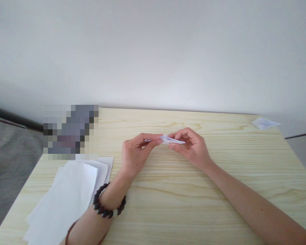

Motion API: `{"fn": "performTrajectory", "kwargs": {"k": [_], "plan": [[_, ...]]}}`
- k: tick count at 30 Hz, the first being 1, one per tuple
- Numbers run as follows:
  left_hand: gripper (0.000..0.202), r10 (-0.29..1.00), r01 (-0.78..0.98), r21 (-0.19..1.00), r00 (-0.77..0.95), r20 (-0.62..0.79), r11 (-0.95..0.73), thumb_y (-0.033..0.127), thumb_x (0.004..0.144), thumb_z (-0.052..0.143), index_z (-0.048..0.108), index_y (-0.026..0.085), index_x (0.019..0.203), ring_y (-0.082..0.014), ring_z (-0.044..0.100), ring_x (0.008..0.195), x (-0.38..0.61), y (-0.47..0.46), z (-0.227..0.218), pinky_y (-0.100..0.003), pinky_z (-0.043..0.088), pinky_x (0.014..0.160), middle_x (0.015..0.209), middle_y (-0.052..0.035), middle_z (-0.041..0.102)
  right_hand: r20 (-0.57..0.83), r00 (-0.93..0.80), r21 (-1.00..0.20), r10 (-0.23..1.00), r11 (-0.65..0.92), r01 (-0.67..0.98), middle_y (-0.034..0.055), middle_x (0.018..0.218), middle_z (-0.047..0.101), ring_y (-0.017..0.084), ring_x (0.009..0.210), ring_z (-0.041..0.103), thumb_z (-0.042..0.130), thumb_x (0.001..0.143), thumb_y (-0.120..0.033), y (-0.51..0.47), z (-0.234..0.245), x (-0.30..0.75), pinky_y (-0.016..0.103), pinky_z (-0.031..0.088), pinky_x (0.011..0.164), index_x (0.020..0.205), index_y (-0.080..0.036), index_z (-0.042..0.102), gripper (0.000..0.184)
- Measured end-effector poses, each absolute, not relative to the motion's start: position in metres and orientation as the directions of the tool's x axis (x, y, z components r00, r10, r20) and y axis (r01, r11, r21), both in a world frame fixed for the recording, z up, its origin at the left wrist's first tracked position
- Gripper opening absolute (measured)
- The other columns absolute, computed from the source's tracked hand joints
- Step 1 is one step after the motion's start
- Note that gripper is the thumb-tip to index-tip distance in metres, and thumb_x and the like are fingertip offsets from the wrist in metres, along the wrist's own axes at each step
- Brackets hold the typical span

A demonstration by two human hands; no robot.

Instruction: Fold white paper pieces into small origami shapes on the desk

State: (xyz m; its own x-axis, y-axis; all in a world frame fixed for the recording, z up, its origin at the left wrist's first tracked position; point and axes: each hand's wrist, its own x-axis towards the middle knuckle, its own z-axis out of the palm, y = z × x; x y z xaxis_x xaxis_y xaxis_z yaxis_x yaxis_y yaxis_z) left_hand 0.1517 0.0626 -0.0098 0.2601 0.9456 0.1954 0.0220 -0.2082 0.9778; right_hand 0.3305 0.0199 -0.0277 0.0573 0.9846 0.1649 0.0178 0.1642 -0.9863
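Note:
Just above the middle of the table, a small piece of folded white paper (167, 139) is held between both hands. My left hand (140, 149) pinches its left end between thumb and fingers. On the right side, my right hand (192, 146) has its thumb below the paper and its curled fingers behind it. Part of the paper is hidden by the fingers, and its layers look slightly spread near the centre. A dark bead bracelet (109, 213) circles my left wrist.
White paper sheets (63, 197) lie in a loose stack at the left. Behind them is a pixelated dark object (75, 129). Another folded white paper piece (264, 123) rests at the far right corner of the wooden table (183, 204). A white wall (153, 54) borders the back edge.

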Motion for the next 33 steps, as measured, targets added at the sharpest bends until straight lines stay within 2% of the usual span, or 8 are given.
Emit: {"fn": "performTrajectory", "kwargs": {"k": [7, 12, 19, 21, 25, 27, 29, 33], "plan": [[0.014, 0.899, -0.002, 0.978, 0.394, 0.191, -0.207, 0.024, 0.072, 0.077, 0.065, 0.018, 0.077, -0.0173, 0.071, 0.085, 0.151, 0.065, -0.012, -0.028, 0.057, 0.081, 0.09, -0.0039, 0.075, 0.203, 0.133, -0.971, 0.97, 0.181, 0.158, 0.0025, 0.083, 0.074, 0.018, 0.08, 0.07, 0.076, 0.075, -0.031, 0.02, -0.027, 0.33, 0.029, 0.058, 0.071, 0.08, -0.022, 0.066, 0.014], [0.014, 0.925, 0.054, 0.983, 0.352, 0.146, -0.176, 0.026, 0.072, 0.077, 0.065, 0.018, 0.072, -0.0187, 0.071, 0.082, 0.151, 0.065, -0.01, -0.03, 0.057, 0.08, 0.083, -0.0037, 0.076, 0.203, 0.132, -0.971, 0.97, 0.182, 0.156, 0.0027, 0.082, 0.075, 0.02, 0.082, 0.071, 0.075, 0.076, -0.031, 0.019, -0.026, 0.329, 0.031, 0.058, 0.073, 0.074, -0.022, 0.065, 0.013], [0.019, 0.941, -0.016, 0.999, 0.335, 0.048, -0.045, 0.028, 0.068, 0.079, 0.063, 0.017, 0.069, -0.0178, 0.071, 0.075, 0.153, 0.068, -0.011, -0.028, 0.058, 0.071, 0.077, -0.0036, 0.075, 0.171, 0.155, -0.975, 0.973, 0.145, 0.169, 0.0022, 0.075, 0.074, 0.019, 0.073, 0.069, 0.078, 0.072, -0.034, 0.02, -0.025, 0.33, 0.029, 0.055, 0.062, 0.069, -0.022, 0.063, 0.019], [0.022, 0.941, -0.009, 1.0, 0.339, 0.012, -0.01, 0.028, 0.066, 0.08, 0.062, 0.017, 0.073, -0.0167, 0.07, 0.071, 0.153, 0.07, -0.013, -0.026, 0.056, 0.068, 0.076, -0.003, 0.074, 0.14, 0.16, -0.98, 0.977, 0.113, 0.167, 0.0017, 0.072, 0.072, 0.018, 0.068, 0.067, 0.079, 0.07, -0.036, 0.021, -0.025, 0.33, 0.028, 0.053, 0.058, 0.069, -0.022, 0.063, 0.022], [0.041, 0.905, 0.099, 0.995, 0.424, -0.039, -0.004, 0.03, 0.064, 0.081, 0.065, 0.018, 0.099, -0.0158, 0.069, 0.067, 0.15, 0.073, -0.015, -0.023, 0.054, 0.061, 0.082, -0.0031, 0.076, 0.097, 0.135, -0.985, 0.986, 0.075, 0.158, 0.0003, 0.073, 0.07, 0.015, 0.066, 0.065, 0.08, 0.068, -0.038, 0.023, -0.025, 0.332, 0.027, 0.052, 0.059, 0.073, -0.022, 0.062, 0.024], [0.034, 0.88, 0.18, 0.982, 0.474, -0.038, -0.054, 0.032, 0.067, 0.079, 0.069, 0.019, 0.098, -0.0153, 0.069, 0.066, 0.149, 0.074, -0.015, -0.022, 0.054, 0.06, 0.079, -0.0022, 0.076, 0.111, 0.116, -0.978, 0.987, 0.089, 0.186, 0.0001, 0.073, 0.069, 0.015, 0.066, 0.063, 0.078, 0.07, -0.037, 0.023, -0.025, 0.332, 0.026, 0.051, 0.059, 0.075, -0.022, 0.063, 0.023], [0.02, 0.864, 0.235, 0.97, 0.5, -0.061, -0.068, 0.033, 0.071, 0.075, 0.073, 0.019, 0.085, -0.0142, 0.067, 0.058, 0.148, 0.073, -0.013, -0.021, 0.054, 0.056, 0.067, -0.0004, 0.073, 0.126, 0.108, -0.969, 0.986, 0.099, 0.227, 0.0, 0.071, 0.069, 0.014, 0.064, 0.062, 0.077, 0.071, -0.038, 0.023, -0.025, 0.333, 0.026, 0.049, 0.056, 0.074, -0.021, 0.064, 0.021], [0.019, 0.835, 0.206, 0.975, 0.519, -0.183, 0.086, 0.036, 0.075, 0.072, 0.075, 0.018, 0.08, -0.0146, 0.065, 0.046, 0.146, 0.074, -0.01, -0.021, 0.055, 0.048, 0.053, -0.0009, 0.07, 0.082, 0.115, -0.975, 0.99, 0.055, 0.215, -0.0005, 0.066, 0.07, 0.015, 0.058, 0.064, 0.076, 0.073, -0.038, 0.023, -0.024, 0.335, 0.025, 0.051, 0.052, 0.074, -0.022, 0.068, 0.019]]}}
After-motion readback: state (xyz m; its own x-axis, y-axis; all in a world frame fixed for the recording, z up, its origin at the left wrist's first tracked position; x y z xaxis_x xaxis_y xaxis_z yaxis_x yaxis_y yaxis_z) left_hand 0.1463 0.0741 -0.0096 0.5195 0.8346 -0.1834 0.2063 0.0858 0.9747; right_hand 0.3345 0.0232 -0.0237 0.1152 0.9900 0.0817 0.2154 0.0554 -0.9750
